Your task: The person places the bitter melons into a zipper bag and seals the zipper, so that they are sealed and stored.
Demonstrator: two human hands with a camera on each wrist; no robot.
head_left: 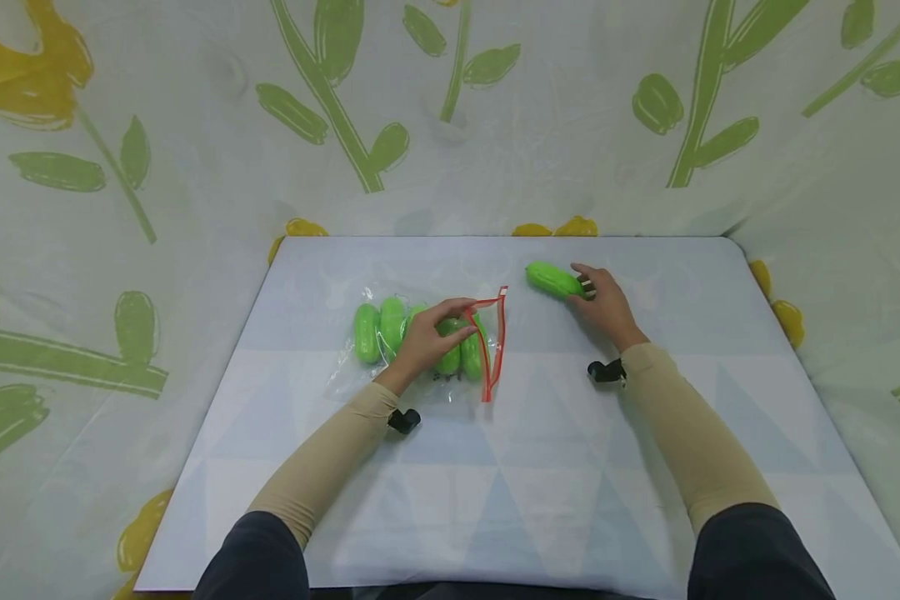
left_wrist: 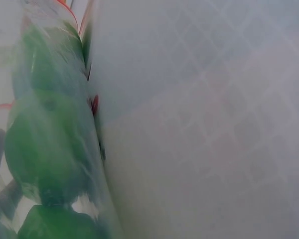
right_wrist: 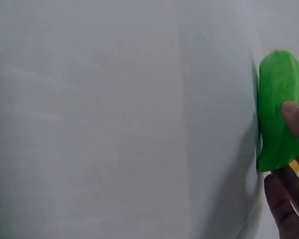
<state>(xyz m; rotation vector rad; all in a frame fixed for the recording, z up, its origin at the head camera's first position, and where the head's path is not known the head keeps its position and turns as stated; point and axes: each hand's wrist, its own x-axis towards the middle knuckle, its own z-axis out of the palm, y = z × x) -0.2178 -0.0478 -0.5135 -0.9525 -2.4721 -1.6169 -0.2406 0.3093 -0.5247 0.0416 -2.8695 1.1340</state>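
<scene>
A clear zip bag [head_left: 336, 383] with a red-edged mouth lies on the table, several green toy cucumbers [head_left: 366, 333] inside it. My left hand [head_left: 423, 340] reaches over the bag and pinches the red edge [head_left: 501, 342] near its upper part; the mouth stands open to the right. In the left wrist view, bagged cucumbers [left_wrist: 47, 147] show behind wrinkled film. To the right of the bag, my right hand [head_left: 606, 307] grips one loose toy cucumber [head_left: 551, 280] by its near end. Thumb and fingers hold this cucumber [right_wrist: 276, 114] in the right wrist view.
The table [head_left: 540, 517] has a pale triangle pattern, and its far edge lies just beyond the loose cucumber. A curtain [head_left: 540, 158] with green leaf prints hangs behind and at both sides. Small black wrist cameras [head_left: 606, 372] sit under both wrists.
</scene>
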